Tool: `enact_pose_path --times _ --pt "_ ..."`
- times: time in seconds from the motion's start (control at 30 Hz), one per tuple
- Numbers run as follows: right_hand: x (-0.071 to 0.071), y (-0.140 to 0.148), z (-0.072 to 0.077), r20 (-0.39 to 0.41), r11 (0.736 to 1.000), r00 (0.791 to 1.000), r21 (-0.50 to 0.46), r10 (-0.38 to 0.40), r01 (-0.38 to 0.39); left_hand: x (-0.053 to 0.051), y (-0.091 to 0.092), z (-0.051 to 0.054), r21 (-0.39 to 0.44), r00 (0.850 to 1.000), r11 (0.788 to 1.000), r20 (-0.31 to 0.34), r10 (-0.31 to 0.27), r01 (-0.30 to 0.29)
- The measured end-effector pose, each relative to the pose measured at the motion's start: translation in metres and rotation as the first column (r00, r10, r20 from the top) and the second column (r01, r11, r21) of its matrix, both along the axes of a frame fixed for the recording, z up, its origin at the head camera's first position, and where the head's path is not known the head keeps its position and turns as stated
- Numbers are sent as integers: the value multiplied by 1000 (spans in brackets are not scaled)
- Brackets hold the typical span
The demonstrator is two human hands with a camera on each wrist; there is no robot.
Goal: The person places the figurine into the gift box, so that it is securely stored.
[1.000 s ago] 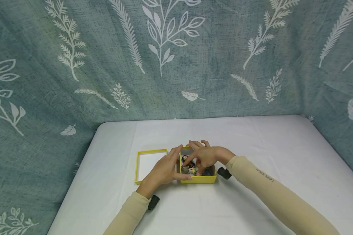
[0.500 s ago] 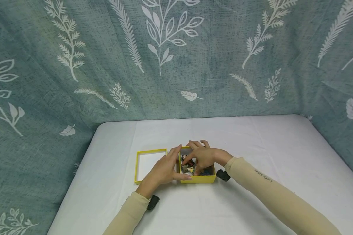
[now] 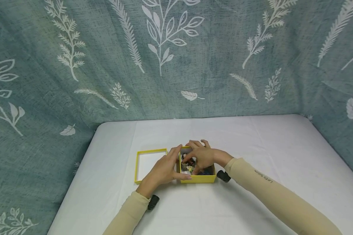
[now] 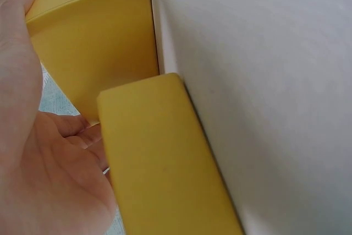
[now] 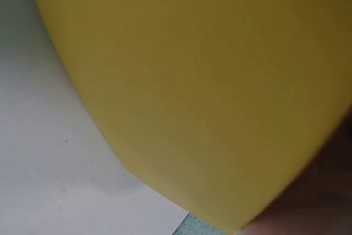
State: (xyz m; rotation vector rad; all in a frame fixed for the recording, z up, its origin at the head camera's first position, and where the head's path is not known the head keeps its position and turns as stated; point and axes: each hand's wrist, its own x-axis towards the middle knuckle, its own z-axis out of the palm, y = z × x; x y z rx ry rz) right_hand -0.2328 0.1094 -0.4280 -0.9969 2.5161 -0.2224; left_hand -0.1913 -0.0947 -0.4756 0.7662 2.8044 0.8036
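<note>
Low at the centre of the head view, an open yellow box (image 3: 198, 180) on a white-covered table (image 3: 253, 202), with small mixed figures (image 3: 190, 169) jumbled inside: a dark-haired one at upper left, a bit of pale yellow below, dark blue pieces at lower right. Just left of the yellow box, a shallow yellow-rimmed lid (image 3: 147, 164), white inside, lying flat with hollow side up, partly behind the left hand (image 3: 163, 169). That hand holding the left end of the yellow box, thumb along the front wall, fingers stretched toward the far corner. Right hand (image 3: 204, 157) reaching in from the right, thumb and index finger down among the figures, other fingers out over the far rim; impossible to tell any grip on a figure. Beige sleeves (image 3: 276, 189) on both forearms, a small black device (image 3: 153, 202) at each wrist. Across the upper half, a teal curtain (image 3: 217, 65) with white leaf prints. In the left wrist view, yellow box at upper left between thumb and fingers, yellow lid edge at bottom centre. In the right wrist view, yellow wall across most of the frame, dark blur of hand at lower right.
</note>
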Motion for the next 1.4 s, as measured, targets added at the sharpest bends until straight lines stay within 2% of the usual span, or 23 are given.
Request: enact_pose_path --times 0.43,0.63,0.9,1.2,1.4 --pt "-3 1 4 69 1000 998 21 1 -2 -1 0 1 3 1000 1000 11 2 -2" --pt "-3 2 6 93 999 996 41 -1 -3 0 0 3 -5 999 1000 36 13 -12" --pt "-2 2 6 87 999 996 52 5 -10 0 1 3 -10 999 1000 48 19 -19" --pt "-3 2 5 86 999 996 45 18 -22 0 -1 2 -1 999 1000 33 14 -14" --pt "-4 4 4 81 999 996 18 31 -33 0 0 1 1 999 1000 33 14 -14"
